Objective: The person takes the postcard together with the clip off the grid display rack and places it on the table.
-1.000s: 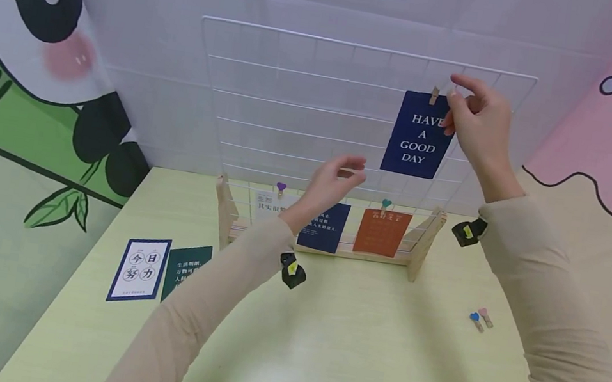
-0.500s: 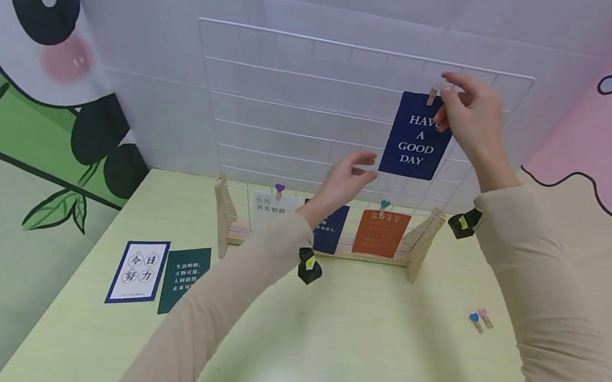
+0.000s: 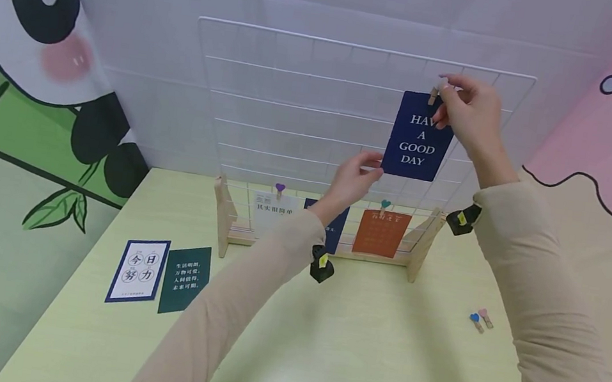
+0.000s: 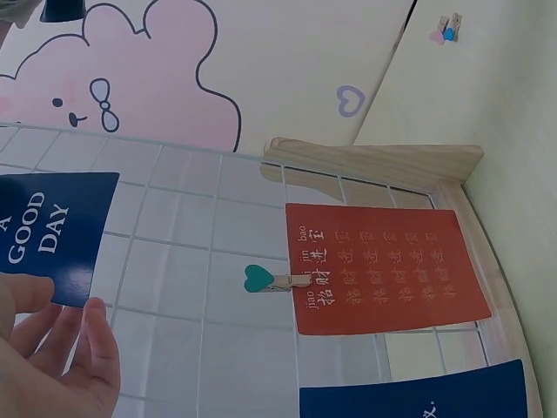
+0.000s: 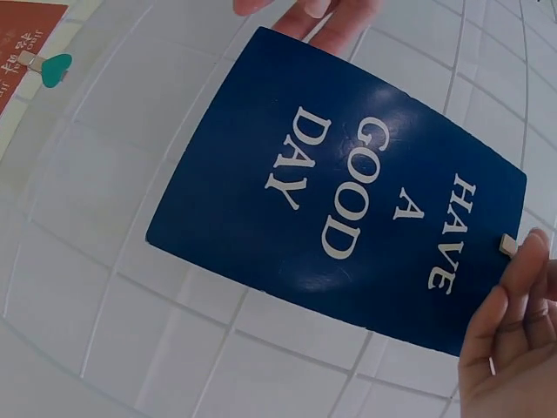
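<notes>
A dark blue card (image 3: 417, 138) reading "HAVE A GOOD DAY" hangs at the upper right of the white wire grid (image 3: 294, 107). At its top edge sits a wooden clothespin (image 3: 433, 96); my right hand (image 3: 473, 113) pinches its upper end, which the fingers hide. The curled lower fingers of that hand overlap the card's right side. My left hand (image 3: 353, 178) is at the card's lower left corner, thumb and fingers on either side of the edge. In the left wrist view, the left thumb (image 4: 30, 293) overlaps the card's front.
Lower on the grid hang a white card (image 3: 271, 212), another blue card (image 3: 336, 227) and a red card (image 3: 381, 233). On the table lie a white card with blue border (image 3: 137, 271), a green card (image 3: 185, 280) and two small clothespins (image 3: 481, 318).
My left hand has moved right and up to the blue card's lower left corner. My right hand has shifted slightly left, onto the clothespin. The card stays almost in place.
</notes>
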Tool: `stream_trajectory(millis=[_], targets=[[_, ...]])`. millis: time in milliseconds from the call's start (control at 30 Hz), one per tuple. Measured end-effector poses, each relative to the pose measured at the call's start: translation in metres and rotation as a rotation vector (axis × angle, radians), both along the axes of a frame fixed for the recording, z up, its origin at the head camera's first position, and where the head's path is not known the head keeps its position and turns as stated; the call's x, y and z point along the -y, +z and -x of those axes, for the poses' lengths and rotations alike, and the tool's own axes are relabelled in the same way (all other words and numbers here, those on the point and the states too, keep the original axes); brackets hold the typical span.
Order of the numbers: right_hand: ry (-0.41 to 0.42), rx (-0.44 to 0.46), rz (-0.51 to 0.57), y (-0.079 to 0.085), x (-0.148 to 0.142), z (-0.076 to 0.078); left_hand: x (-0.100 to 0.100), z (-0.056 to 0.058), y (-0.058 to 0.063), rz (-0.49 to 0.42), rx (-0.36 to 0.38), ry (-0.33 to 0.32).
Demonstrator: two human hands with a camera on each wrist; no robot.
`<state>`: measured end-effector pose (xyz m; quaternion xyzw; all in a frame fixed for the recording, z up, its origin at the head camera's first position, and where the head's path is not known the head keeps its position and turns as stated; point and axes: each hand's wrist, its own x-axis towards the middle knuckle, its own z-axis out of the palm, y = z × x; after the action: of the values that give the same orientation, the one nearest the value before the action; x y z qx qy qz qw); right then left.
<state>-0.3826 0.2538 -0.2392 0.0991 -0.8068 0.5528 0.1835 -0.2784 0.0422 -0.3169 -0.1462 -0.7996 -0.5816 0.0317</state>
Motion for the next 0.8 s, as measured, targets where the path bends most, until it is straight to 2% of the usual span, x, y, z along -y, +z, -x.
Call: stream_trajectory(millis=[67,100,133,167,300,400,633,800], targets=[[0.0,-0.017,0.012,-0.007,-0.009,0.018,-0.001,0.001,0.0,-0.004,0.005,0.007],[0.001,-0.022,0.023,-0.009,-0.012,0.022,-0.002,0.001,0.0,-0.004,0.006,0.012],[0.007,-0.025,0.039,-0.009,-0.012,0.023,-0.003,0.002,0.0,-0.003,0.006,0.016],[0.011,-0.019,0.047,-0.005,-0.01,0.017,-0.003,0.002,0.0,0.0,0.004,0.021],[-0.019,0.019,0.029,0.033,0.027,-0.051,-0.006,0.004,-0.001,0.026,-0.018,0.04],[-0.041,0.032,0.029,0.053,0.048,-0.087,-0.007,0.003,-0.001,0.046,-0.035,0.054],[-0.073,0.036,0.064,0.057,0.053,-0.093,-0.004,0.001,-0.003,0.058,-0.063,0.068],[-0.081,-0.006,0.096,0.058,0.055,-0.095,0.001,0.001,-0.007,0.061,-0.068,0.079]])
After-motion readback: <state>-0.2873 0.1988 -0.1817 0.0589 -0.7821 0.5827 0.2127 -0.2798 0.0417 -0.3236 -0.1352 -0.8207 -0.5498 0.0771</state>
